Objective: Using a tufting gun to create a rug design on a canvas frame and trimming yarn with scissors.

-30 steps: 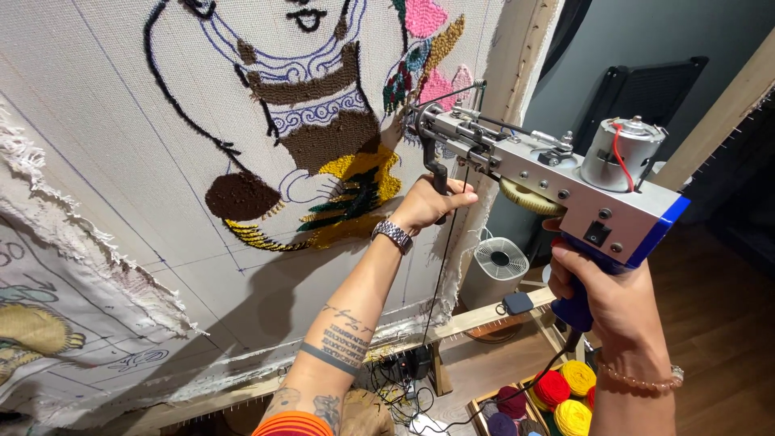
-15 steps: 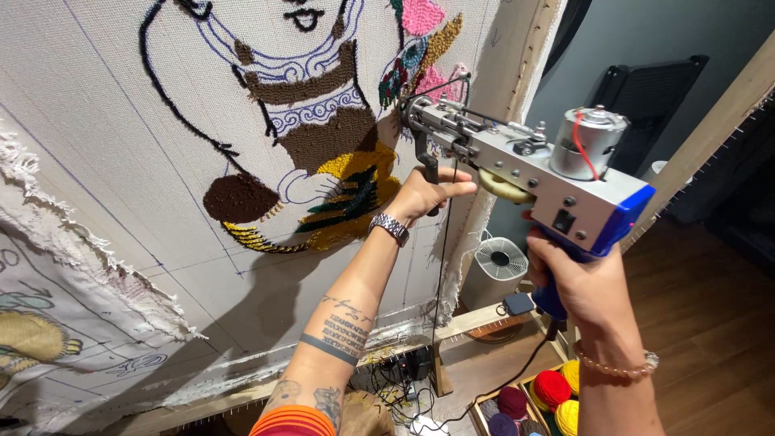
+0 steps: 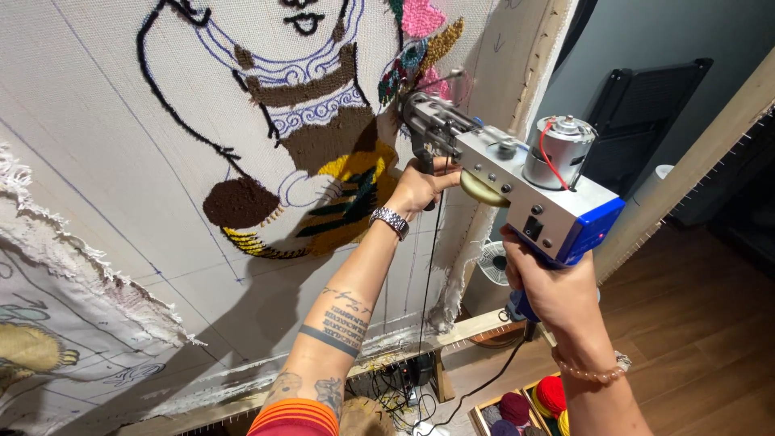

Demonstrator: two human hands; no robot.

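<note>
The person is holding a tufting gun (image 3: 517, 182) with both hands against a stretched white cloth (image 3: 121, 161). The right hand (image 3: 557, 291) is closing around the blue handle at the back end of the gun, with the fingers wrapped tight. The left hand (image 3: 420, 187) is gripping the front handle under the metal body, and a metal watch (image 3: 390, 221) is sitting on that wrist. The needle end of the gun is touching the cloth near its right edge, just beside a pink and green tufted patch (image 3: 420, 40). A brown, yellow and green tufted figure (image 3: 339, 173) is filling the middle of the cloth, to the left of the left hand. A dark cord (image 3: 428, 282) is hanging down from the gun. Near the bottom edge of the view, balls of yarn (image 3: 533, 404) are lying in a wooden box on the floor.
</note>
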